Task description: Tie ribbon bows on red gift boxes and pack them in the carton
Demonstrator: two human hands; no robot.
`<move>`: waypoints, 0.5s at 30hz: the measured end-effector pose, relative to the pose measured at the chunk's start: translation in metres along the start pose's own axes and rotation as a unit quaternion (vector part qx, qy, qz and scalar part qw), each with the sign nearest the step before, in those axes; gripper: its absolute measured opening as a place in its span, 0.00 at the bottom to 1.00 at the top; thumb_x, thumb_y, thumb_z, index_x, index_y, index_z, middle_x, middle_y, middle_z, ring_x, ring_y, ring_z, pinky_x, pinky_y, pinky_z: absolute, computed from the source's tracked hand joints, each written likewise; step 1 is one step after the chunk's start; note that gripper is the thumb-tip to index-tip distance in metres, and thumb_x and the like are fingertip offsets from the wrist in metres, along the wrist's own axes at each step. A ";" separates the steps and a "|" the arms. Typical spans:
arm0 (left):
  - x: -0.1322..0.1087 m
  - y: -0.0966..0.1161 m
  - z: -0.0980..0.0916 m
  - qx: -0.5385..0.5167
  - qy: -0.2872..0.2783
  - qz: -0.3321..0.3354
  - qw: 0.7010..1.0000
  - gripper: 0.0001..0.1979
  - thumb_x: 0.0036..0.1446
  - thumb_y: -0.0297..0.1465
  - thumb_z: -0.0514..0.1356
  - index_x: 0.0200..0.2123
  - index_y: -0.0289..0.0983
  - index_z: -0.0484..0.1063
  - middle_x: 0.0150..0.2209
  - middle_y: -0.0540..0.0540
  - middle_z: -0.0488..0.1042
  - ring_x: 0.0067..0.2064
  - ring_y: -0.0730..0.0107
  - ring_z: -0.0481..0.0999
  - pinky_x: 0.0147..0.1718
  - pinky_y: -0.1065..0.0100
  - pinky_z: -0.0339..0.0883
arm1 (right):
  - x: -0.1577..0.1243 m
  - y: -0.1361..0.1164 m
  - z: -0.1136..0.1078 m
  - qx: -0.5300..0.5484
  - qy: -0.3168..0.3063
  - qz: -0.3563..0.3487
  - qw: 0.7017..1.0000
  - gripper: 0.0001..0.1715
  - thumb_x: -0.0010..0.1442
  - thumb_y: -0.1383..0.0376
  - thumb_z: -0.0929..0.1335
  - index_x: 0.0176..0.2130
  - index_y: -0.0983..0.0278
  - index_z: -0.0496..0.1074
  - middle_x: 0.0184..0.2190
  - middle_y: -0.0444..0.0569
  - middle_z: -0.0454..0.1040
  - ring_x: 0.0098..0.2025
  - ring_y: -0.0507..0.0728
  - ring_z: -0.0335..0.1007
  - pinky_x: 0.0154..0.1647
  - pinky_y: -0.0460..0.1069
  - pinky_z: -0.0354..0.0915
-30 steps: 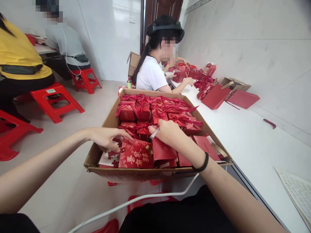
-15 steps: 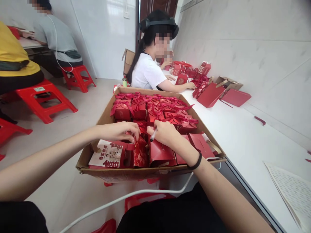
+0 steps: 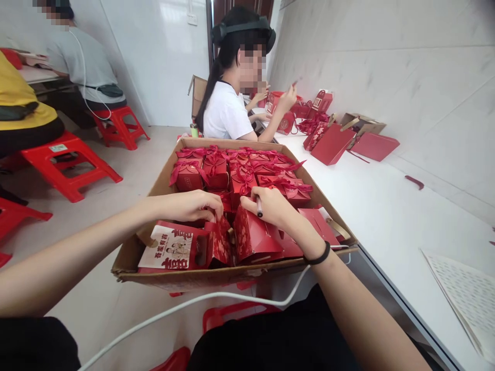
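A cardboard carton in front of me holds many red gift boxes, several of them tied with ribbon bows. My left hand has its fingers bent and closed at the top of a patterned red gift box in the near row. Just right of it, my right hand keeps a pen between its fingers. Its thumb and fingertips are at the top edge of another red gift box, which leans. A red box with a white printed panel lies at the near left.
A white table runs along the right, with red boxes and a patterned sheet on it. One co-worker sits beyond the carton; others sit left on red stools. A white cable crosses before me.
Under my right hand the red gift box has tilted, opening a gap beside the patterned one. My view has shifted slightly. The co-worker's hand has risen off the table with a small red item.
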State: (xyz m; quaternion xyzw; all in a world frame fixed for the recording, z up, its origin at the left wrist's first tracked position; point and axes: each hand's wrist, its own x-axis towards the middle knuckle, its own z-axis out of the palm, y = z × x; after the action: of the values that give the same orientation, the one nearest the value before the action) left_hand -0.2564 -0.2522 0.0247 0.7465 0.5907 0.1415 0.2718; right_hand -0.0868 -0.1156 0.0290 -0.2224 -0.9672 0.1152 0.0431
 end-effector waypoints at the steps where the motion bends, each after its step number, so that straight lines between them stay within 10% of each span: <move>1: 0.002 0.000 0.002 0.001 0.001 -0.001 1.000 0.09 0.59 0.29 0.52 0.34 0.36 0.72 0.37 0.46 0.73 0.38 0.71 0.71 0.39 0.72 0.63 | -0.001 0.001 -0.003 -0.001 0.004 -0.005 1.000 0.15 0.62 0.58 0.61 0.31 0.64 0.71 0.29 0.52 0.76 0.34 0.60 0.72 0.32 0.47 0.57; 15: 0.015 0.026 -0.001 -0.011 0.005 -0.172 0.985 0.30 0.60 0.47 0.49 0.59 0.35 0.54 0.57 0.37 0.65 0.52 0.61 0.70 0.47 0.66 0.63 | -0.003 -0.003 0.043 0.001 0.027 -0.032 0.999 0.24 0.68 0.52 0.57 0.37 0.68 0.69 0.36 0.58 0.75 0.41 0.65 0.72 0.52 0.62 0.53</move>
State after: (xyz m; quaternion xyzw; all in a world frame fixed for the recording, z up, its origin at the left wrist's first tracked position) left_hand -0.2320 -0.2416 0.0385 0.6301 0.7101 0.1027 0.2969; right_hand -0.0908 -0.1285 -0.0122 -0.1947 -0.9720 0.1088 0.0734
